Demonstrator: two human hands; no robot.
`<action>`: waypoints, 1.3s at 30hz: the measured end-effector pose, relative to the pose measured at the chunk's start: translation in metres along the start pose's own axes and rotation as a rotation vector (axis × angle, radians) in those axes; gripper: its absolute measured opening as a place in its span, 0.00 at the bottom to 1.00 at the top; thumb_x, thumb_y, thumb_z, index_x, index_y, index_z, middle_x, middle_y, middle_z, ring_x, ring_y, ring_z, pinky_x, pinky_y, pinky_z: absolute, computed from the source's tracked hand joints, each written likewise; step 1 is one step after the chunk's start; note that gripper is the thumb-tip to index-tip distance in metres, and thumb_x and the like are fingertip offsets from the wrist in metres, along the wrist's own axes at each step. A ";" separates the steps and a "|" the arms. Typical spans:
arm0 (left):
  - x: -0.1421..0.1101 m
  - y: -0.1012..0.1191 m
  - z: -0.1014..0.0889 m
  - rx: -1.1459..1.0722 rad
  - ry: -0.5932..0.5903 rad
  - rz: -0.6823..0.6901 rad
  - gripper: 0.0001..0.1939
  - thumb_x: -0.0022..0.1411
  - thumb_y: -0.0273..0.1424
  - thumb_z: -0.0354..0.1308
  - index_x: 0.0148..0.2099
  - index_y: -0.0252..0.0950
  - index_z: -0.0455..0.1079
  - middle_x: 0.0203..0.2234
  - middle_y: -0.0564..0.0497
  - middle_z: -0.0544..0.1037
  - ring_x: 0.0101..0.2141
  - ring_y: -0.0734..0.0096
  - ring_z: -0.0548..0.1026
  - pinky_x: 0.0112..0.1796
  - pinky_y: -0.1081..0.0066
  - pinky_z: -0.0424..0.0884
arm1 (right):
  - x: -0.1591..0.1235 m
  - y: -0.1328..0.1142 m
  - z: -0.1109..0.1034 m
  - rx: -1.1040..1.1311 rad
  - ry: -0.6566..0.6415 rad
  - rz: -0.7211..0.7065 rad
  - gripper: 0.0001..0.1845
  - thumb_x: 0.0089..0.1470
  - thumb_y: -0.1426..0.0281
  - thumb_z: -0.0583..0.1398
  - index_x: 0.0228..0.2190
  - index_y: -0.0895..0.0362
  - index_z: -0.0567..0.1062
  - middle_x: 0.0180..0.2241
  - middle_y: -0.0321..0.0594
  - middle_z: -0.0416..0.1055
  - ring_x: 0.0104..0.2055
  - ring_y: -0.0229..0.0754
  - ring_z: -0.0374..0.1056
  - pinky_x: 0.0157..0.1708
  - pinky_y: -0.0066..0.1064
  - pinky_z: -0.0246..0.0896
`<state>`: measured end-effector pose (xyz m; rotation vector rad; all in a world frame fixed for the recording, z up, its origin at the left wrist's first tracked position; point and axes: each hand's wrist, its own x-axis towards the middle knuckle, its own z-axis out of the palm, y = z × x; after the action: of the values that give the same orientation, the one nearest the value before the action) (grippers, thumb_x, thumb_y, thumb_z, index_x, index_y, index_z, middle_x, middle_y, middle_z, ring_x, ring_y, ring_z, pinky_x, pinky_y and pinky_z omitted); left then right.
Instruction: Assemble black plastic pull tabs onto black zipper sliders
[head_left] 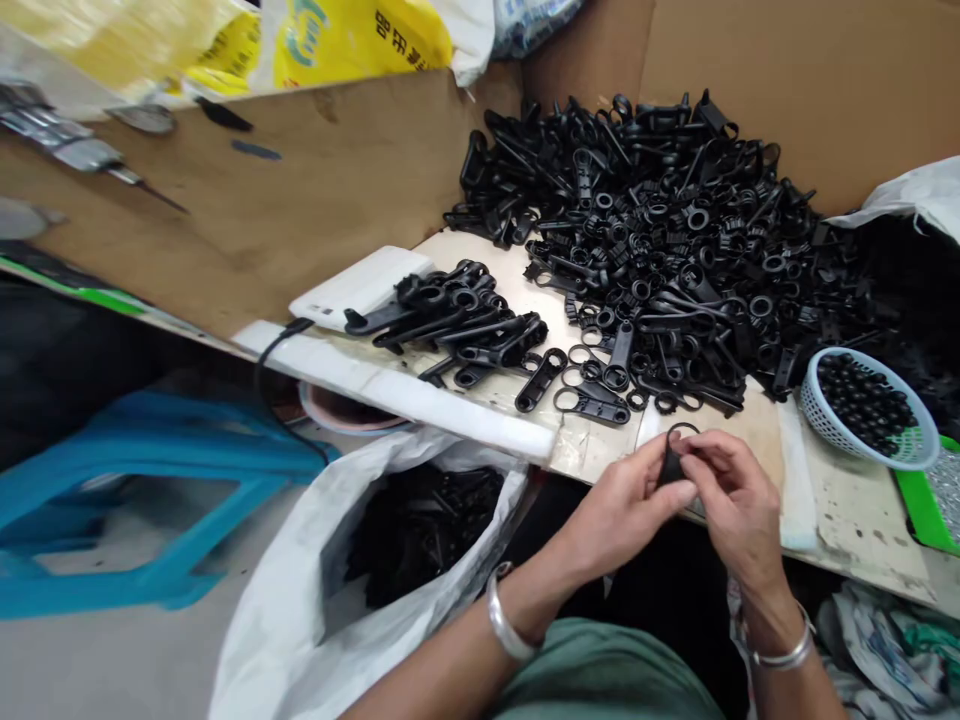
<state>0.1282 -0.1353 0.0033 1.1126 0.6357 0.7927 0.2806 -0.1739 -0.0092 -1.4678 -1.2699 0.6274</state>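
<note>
Close to the bench's front edge, both hands meet around a black plastic part with a ring at its end. My left hand grips it from the left, thumb pressed against its lower end. From the other side, the fingers of my right hand pinch at the same part; whether they also hold a smaller piece is hidden. Just beyond the hands lie a few similar flat black ringed parts. A big heap of black plastic parts and small toothed rings covers the bench behind them.
A smaller pile of black arms lies left, by a white box. At right stands a light-blue basket of black balls, near a green tray. Below the bench are a white sack and blue stool.
</note>
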 end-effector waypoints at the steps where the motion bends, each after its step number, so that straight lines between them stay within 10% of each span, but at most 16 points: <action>1: 0.002 -0.005 0.003 -0.110 -0.030 -0.070 0.23 0.58 0.34 0.65 0.55 0.32 0.72 0.40 0.43 0.79 0.40 0.60 0.78 0.39 0.66 0.73 | 0.003 0.000 0.000 -0.033 -0.047 -0.017 0.14 0.60 0.63 0.61 0.46 0.52 0.74 0.39 0.40 0.80 0.37 0.41 0.77 0.36 0.33 0.75; 11: -0.007 -0.009 -0.016 -0.334 0.182 -0.193 0.23 0.54 0.30 0.67 0.52 0.32 0.74 0.40 0.41 0.80 0.25 0.78 0.72 0.27 0.75 0.65 | 0.054 0.010 0.008 -1.100 -0.172 -0.404 0.14 0.64 0.72 0.53 0.47 0.55 0.75 0.42 0.46 0.73 0.37 0.45 0.71 0.27 0.30 0.64; 22: -0.005 -0.013 -0.021 -0.501 0.219 -0.204 0.23 0.51 0.22 0.65 0.50 0.42 0.77 0.58 0.49 0.71 0.60 0.49 0.68 0.51 0.60 0.72 | 0.039 0.009 -0.008 -0.894 -0.471 -0.539 0.08 0.64 0.69 0.55 0.35 0.54 0.75 0.43 0.45 0.76 0.45 0.49 0.69 0.42 0.40 0.69; 29: -0.008 -0.014 -0.018 -0.527 0.227 -0.194 0.28 0.51 0.21 0.65 0.55 0.41 0.73 0.58 0.47 0.71 0.60 0.52 0.67 0.60 0.49 0.63 | 0.033 -0.001 -0.013 -0.431 -0.277 -0.284 0.22 0.60 0.67 0.61 0.55 0.52 0.71 0.44 0.41 0.76 0.37 0.41 0.73 0.37 0.34 0.72; 39: -0.004 -0.016 -0.012 -0.506 0.105 -0.126 0.29 0.51 0.21 0.64 0.57 0.42 0.73 0.59 0.49 0.73 0.64 0.51 0.61 0.62 0.56 0.59 | 0.017 0.000 0.013 -0.304 -0.139 -0.374 0.13 0.57 0.72 0.64 0.44 0.50 0.77 0.44 0.40 0.72 0.38 0.39 0.71 0.40 0.34 0.73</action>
<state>0.1198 -0.1357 -0.0152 0.5687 0.5452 0.8469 0.2739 -0.1533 -0.0094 -1.3898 -1.7556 0.2981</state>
